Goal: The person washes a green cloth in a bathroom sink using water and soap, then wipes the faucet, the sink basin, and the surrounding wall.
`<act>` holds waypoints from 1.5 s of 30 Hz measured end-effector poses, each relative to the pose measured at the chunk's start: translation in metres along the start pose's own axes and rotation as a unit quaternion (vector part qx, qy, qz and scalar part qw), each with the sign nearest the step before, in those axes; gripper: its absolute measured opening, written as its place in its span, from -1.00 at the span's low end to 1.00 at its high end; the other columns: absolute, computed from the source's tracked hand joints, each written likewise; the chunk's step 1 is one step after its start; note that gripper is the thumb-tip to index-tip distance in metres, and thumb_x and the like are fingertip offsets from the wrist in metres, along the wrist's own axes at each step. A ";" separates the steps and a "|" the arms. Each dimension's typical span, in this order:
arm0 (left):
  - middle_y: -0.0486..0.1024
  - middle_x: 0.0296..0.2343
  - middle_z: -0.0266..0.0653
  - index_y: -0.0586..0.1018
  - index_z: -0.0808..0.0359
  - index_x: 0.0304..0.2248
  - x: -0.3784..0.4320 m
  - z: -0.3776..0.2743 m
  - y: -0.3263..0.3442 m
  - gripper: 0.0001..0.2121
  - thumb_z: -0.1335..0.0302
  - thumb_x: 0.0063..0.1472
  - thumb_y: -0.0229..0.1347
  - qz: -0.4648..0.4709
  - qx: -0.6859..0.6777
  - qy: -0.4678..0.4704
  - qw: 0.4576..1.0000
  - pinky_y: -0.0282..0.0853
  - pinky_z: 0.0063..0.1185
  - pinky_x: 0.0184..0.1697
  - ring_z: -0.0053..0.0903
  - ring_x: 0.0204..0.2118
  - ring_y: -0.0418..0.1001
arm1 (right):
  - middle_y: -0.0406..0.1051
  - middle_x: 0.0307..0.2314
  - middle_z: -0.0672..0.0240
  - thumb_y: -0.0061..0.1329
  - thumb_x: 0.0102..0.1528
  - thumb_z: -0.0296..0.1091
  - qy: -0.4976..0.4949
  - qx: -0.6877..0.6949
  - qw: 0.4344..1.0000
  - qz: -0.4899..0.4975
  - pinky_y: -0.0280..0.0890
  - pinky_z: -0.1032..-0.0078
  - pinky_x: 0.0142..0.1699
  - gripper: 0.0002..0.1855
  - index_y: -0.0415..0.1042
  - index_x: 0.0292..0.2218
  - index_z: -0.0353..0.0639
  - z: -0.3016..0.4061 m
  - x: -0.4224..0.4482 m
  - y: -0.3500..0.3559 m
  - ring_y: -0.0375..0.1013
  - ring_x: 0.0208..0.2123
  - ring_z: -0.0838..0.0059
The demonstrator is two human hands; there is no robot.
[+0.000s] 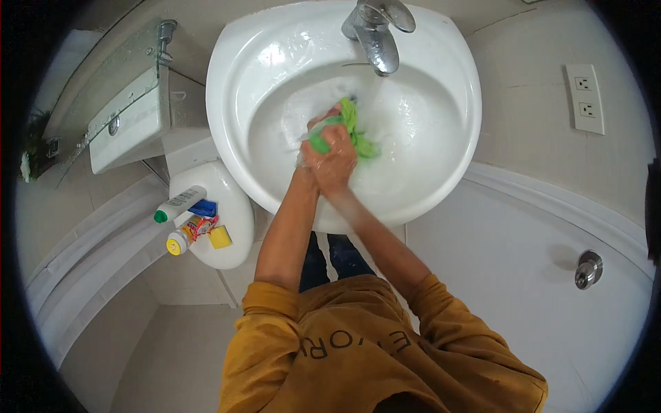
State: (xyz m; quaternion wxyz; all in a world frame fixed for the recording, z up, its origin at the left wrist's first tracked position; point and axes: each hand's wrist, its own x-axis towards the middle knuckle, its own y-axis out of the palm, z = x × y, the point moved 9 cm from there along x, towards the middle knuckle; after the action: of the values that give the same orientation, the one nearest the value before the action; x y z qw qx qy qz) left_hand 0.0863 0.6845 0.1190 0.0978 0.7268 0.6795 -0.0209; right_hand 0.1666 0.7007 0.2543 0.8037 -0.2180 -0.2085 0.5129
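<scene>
Over the basin of a white ceramic sink (469, 118), both hands are closed together around a wet, bright green cloth (349, 114). My right hand (333, 157) lies on top, wet, its fingers gripping the bunched fabric. Partly covered beneath it, my left hand (317, 120) holds the cloth from the left side. A loose end of the cloth hangs to the right, close to the basin's bottom. Whitish suds or water cling around the left wrist. Above and to the right of the hands stands a chrome single-lever faucet (379, 49).
Left of the sink, a toilet's closed lid (235, 206) carries a white bottle with green cap (181, 203), a yellow-capped bottle (182, 241), a blue item (204, 208) and a yellow sponge (220, 237). A door knob (587, 270) and wall outlet (585, 98) are right.
</scene>
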 end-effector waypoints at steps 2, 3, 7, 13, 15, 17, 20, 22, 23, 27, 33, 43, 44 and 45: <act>0.38 -0.29 -0.18 0.32 0.32 -0.17 -0.001 0.017 -0.011 -0.61 0.24 0.05 -0.06 -0.098 0.016 -0.124 0.987 0.27 -0.57 -0.25 -0.50 -0.29 0.34 | 0.33 -0.63 0.14 -0.05 -0.13 -0.15 0.022 -0.080 0.995 0.056 0.13 0.42 -0.28 -0.66 0.32 -0.62 -0.31 -0.008 0.013 0.004 0.28 -0.46 0.39; 0.40 -0.33 -0.16 0.36 0.33 -0.22 0.001 0.010 0.000 -0.64 0.27 0.05 -0.05 -0.133 0.024 -0.165 0.977 0.28 -0.57 -0.29 -0.50 -0.33 0.35 | 0.33 -0.66 0.15 -0.04 -0.13 -0.16 0.033 -0.128 0.989 0.068 0.13 0.43 -0.31 -0.66 0.31 -0.65 -0.32 -0.021 0.025 -0.003 0.28 -0.49 0.41; 0.45 -0.49 -0.16 0.45 0.41 -0.34 0.002 -0.059 0.023 -0.70 0.32 0.02 -0.01 -0.175 -0.048 -0.205 0.962 0.29 -0.52 -0.41 -0.48 -0.52 0.39 | 0.30 -0.74 0.14 -0.03 -0.19 -0.18 0.144 0.031 0.989 0.010 0.13 0.32 -0.42 -0.73 0.33 -0.67 -0.22 -0.054 0.028 -0.030 0.25 -0.66 0.16; 0.38 -0.37 -0.13 0.38 0.46 -0.26 -0.005 -0.039 0.017 -0.60 0.27 0.01 0.03 -0.134 -0.102 -0.241 0.956 0.26 -0.47 -0.27 -0.44 -0.31 0.34 | 0.30 -0.80 0.21 -0.05 -0.17 -0.24 -0.204 -0.233 0.950 -0.035 0.19 0.38 -0.43 -0.82 0.43 -0.58 -0.16 -0.057 0.076 -0.061 0.31 -0.67 0.22; 0.31 -0.29 -0.08 0.38 0.40 -0.24 -0.007 -0.087 -0.031 -0.54 0.22 -0.07 0.11 -0.218 0.341 -0.074 0.912 0.17 -0.47 -0.15 -0.37 -0.21 0.27 | 0.36 -0.71 0.23 -0.04 -0.18 -0.24 -0.286 -0.253 0.920 -0.086 0.21 0.39 -0.43 -0.83 0.44 -0.55 -0.15 -0.027 0.075 -0.064 0.35 -0.62 0.24; 0.27 -0.22 -0.13 0.39 0.32 -0.25 -0.010 -0.119 0.023 -0.52 0.26 -0.19 0.18 -0.065 0.540 0.093 0.834 0.12 -0.40 -0.11 -0.31 -0.13 0.20 | 0.39 -0.67 0.26 -0.07 -0.18 -0.30 -0.201 -0.199 0.959 -0.001 0.24 0.44 -0.44 -0.84 0.45 -0.53 -0.17 -0.043 0.084 -0.068 0.37 -0.61 0.32; 0.37 -0.29 -0.25 0.46 0.21 -0.33 -0.022 -0.071 0.045 -0.49 0.22 -0.38 0.26 0.120 0.589 0.145 0.785 0.21 -0.35 -0.22 -0.31 -0.22 0.29 | 0.41 -0.65 0.24 -0.10 -0.22 -0.45 0.167 0.036 0.936 0.308 0.28 0.57 -0.53 -0.86 0.45 -0.54 -0.26 -0.045 0.053 0.000 0.40 -0.60 0.50; 0.41 -0.39 -0.24 0.48 0.16 -0.36 0.010 -0.059 0.043 -0.55 0.23 -0.36 0.25 0.138 0.563 0.011 0.815 0.25 -0.40 -0.26 -0.35 -0.30 0.34 | 0.40 -0.65 0.24 -0.09 -0.25 -0.45 0.129 -0.024 0.948 0.290 0.28 0.55 -0.55 -0.86 0.45 -0.55 -0.26 -0.043 0.063 -0.006 0.40 -0.60 0.48; 0.43 -0.44 -0.24 0.49 0.14 -0.38 0.019 -0.054 0.038 -0.58 0.24 -0.35 0.25 0.144 0.546 -0.058 0.823 0.27 -0.42 -0.28 -0.36 -0.34 0.37 | 0.40 -0.65 0.23 -0.08 -0.27 -0.45 0.110 -0.053 0.951 0.284 0.28 0.54 -0.55 -0.86 0.45 -0.56 -0.26 -0.042 0.065 -0.007 0.40 -0.60 0.48; 0.46 -0.50 -0.25 0.51 0.14 -0.46 0.031 -0.067 0.042 -0.71 0.32 -0.29 0.24 0.198 0.500 -0.089 0.838 0.23 -0.45 -0.28 -0.37 -0.35 0.41 | 0.39 -0.64 0.19 -0.05 -0.28 -0.46 0.042 -0.049 0.933 0.354 0.30 0.53 -0.50 -0.86 0.42 -0.58 -0.33 -0.036 0.057 -0.014 0.40 -0.60 0.43; 0.33 -0.41 -0.35 0.45 0.11 -0.42 0.009 -0.095 0.045 -0.67 0.39 -0.29 0.22 0.084 0.627 0.091 0.769 0.22 -0.45 -0.29 -0.37 -0.26 0.30 | 0.38 -0.59 0.09 -0.07 -0.26 -0.60 -0.099 -0.278 0.887 0.355 0.30 0.47 -0.39 -0.88 0.42 -0.55 -0.29 -0.078 0.035 -0.025 0.40 -0.52 0.25; 0.39 -0.46 -0.16 0.45 0.35 -0.40 0.003 -0.139 0.054 -0.69 0.23 0.03 -0.01 0.129 0.340 -0.037 0.931 0.22 -0.50 -0.32 -0.33 -0.39 0.36 | 0.37 -0.43 0.29 -0.11 -0.03 -0.31 -0.194 0.009 0.957 0.216 0.21 0.55 -0.23 -0.82 0.41 -0.34 -0.10 0.062 0.081 -0.110 0.35 -0.32 0.37; 0.42 -0.47 -0.14 0.45 0.38 -0.39 0.006 -0.146 0.059 -0.66 0.20 0.06 -0.05 0.136 0.289 -0.081 0.944 0.22 -0.52 -0.33 -0.35 -0.41 0.38 | 0.33 -0.33 0.27 -0.17 0.01 -0.21 -0.124 0.101 0.970 0.182 0.16 0.57 -0.16 -0.72 0.36 -0.26 -0.12 0.056 0.074 -0.103 0.30 -0.24 0.39; 0.43 -0.47 -0.15 0.46 0.38 -0.38 0.010 -0.160 0.059 -0.64 0.18 0.07 -0.06 0.124 0.250 -0.078 0.957 0.23 -0.53 -0.32 -0.38 -0.42 0.39 | 0.29 -0.23 0.24 -0.22 0.05 -0.10 -0.055 0.195 0.968 0.145 0.11 0.58 -0.08 -0.62 0.31 -0.17 -0.15 0.041 0.062 -0.092 0.25 -0.16 0.40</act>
State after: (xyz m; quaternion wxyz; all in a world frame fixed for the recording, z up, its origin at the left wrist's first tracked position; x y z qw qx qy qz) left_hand 0.1287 0.7183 0.2813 -0.0325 0.8028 0.5471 -0.2348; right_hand 0.2351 0.7285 0.3462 0.7347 -0.0563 -0.1144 0.6663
